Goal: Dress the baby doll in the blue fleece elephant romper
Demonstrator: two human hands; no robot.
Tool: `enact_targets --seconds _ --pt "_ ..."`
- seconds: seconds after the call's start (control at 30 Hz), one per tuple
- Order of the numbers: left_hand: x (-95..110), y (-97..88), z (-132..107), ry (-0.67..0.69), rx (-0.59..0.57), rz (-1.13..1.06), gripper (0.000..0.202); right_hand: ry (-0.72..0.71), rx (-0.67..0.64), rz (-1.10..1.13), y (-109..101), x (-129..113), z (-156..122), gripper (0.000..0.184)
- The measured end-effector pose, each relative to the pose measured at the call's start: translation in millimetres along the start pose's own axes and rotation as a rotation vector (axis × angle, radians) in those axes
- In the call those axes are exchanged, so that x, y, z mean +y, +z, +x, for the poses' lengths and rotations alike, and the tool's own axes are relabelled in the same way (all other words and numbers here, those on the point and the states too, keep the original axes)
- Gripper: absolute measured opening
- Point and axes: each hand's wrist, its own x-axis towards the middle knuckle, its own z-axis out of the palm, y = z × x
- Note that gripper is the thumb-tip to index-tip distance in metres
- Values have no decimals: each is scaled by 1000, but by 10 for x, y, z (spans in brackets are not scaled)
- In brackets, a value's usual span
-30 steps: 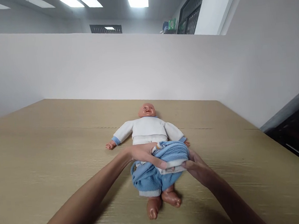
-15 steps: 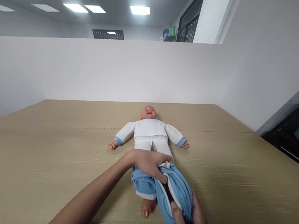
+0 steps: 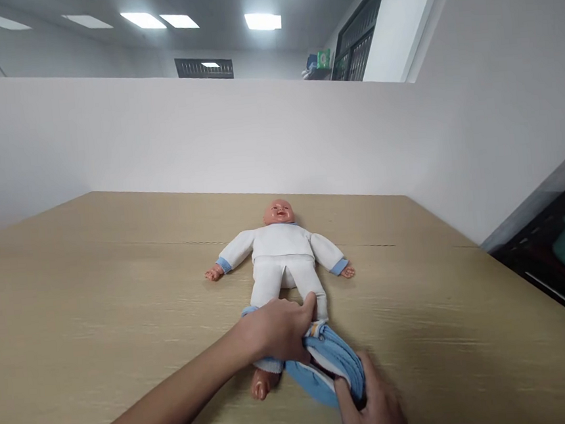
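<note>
A baby doll (image 3: pixel 282 251) in a white top and white leggings lies on its back on the wooden table (image 3: pixel 97 307), head pointing away from me. Blue trousers (image 3: pixel 333 366) are bunched around its lower legs. My left hand (image 3: pixel 276 331) is closed on the upper edge of the trousers over the shins. My right hand (image 3: pixel 373 405) grips the lower bunch of the blue cloth near the table's front edge. One bare foot (image 3: pixel 259 387) shows below my left hand; the other foot is hidden in the cloth.
A white partition wall (image 3: pixel 206 133) runs along the back and right of the table. A dark rack (image 3: pixel 558 260) with a teal item stands to the right, beyond the table's edge.
Both hands have drawn the blue trousers down from the doll's waist to its lower legs, uncovering the white leggings. My right hand has dropped towards the table's front edge.
</note>
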Motion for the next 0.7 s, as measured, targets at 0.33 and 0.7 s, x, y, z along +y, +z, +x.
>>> enact_targets --seconds 0.33,0.7 --pt "-155 70 -257 54 162 -489 68 157 -346 611 173 115 188 50" --pt "-226 19 -341 158 462 -549 17 -112 -375 411 -7 -330 896 18"
